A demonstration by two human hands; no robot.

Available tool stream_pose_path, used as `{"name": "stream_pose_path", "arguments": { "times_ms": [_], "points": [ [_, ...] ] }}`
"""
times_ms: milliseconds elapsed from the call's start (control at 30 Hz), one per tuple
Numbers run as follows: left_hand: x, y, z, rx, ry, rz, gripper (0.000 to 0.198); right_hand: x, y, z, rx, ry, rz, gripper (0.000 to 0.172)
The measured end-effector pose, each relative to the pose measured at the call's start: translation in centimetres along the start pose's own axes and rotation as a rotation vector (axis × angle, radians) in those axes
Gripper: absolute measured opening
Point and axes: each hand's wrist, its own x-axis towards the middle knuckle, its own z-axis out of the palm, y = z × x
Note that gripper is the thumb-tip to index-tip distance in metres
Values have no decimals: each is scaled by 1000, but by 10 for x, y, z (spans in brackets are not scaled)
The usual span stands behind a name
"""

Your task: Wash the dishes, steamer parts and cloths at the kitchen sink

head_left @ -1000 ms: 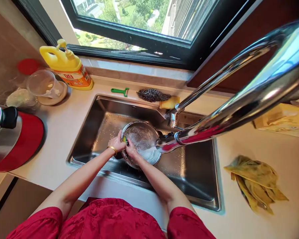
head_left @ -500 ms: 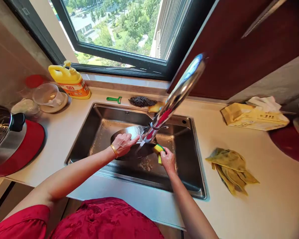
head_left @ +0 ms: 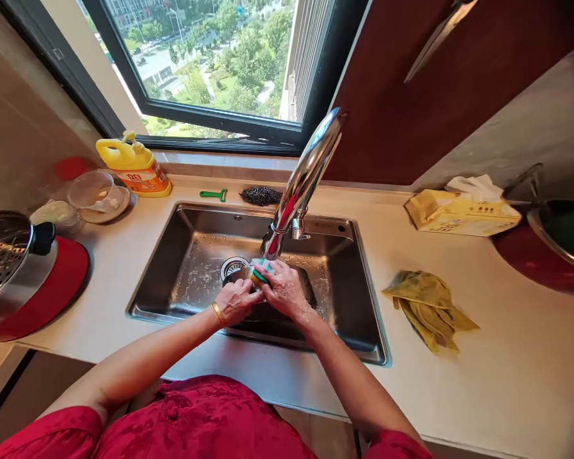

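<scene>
A dark, round pan point(head_left: 266, 312) sits low in the steel sink point(head_left: 201, 261), under the faucet point(head_left: 310, 169), partly hidden by both hands. My left hand point(head_left: 236, 301), with a gold bracelet at the wrist, is closed on the pan's near-left edge. My right hand point(head_left: 286, 290) is wet and grips a yellow-and-green sponge point(head_left: 259, 275), pressing it to the pan close beside my left fingers. Water from the spout falls around the sponge. The sink drain point(head_left: 234, 268) shows just left of the pan.
Behind the sink lie a green peeler point(head_left: 213, 194) and a dark scouring pad point(head_left: 259, 196). A yellow detergent jug point(head_left: 141, 172) and plastic bowl point(head_left: 93, 191) stand back left, a red steamer pot point(head_left: 67, 274) left. Rightward are a yellow-brown cloth point(head_left: 430, 306), tissue pack point(head_left: 463, 210) and red pot point(head_left: 536, 255).
My right hand has brought the sponge from the pan's right side leftward, up against my left hand. The pan has turned or tilted, uncovering the drain. The view has shifted slightly.
</scene>
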Motion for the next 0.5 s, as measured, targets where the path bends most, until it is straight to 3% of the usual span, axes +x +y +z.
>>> {"name": "stream_pose_path", "arguments": {
  "times_ms": [167, 233, 300, 400, 500],
  "points": [
    [-10, 1, 8, -48, 14, -27, 68, -18, 83, 29, 308, 202, 527, 45],
    [-15, -1, 12, -62, 29, -22, 66, -26, 117, 41, 445, 198, 759, 45],
    [-19, -6, 16, -68, 40, -25, 66, -31, 132, 48, 508, 185, 872, 46],
    [-22, -14, 20, -78, 47, -63, 65, -29, 105, 45, 416, 201, 740, 46],
    [-18, -16, 20, -90, 58, -77, 62, -17, 33, 32, 148, 216, 486, 42]
  ]
}}
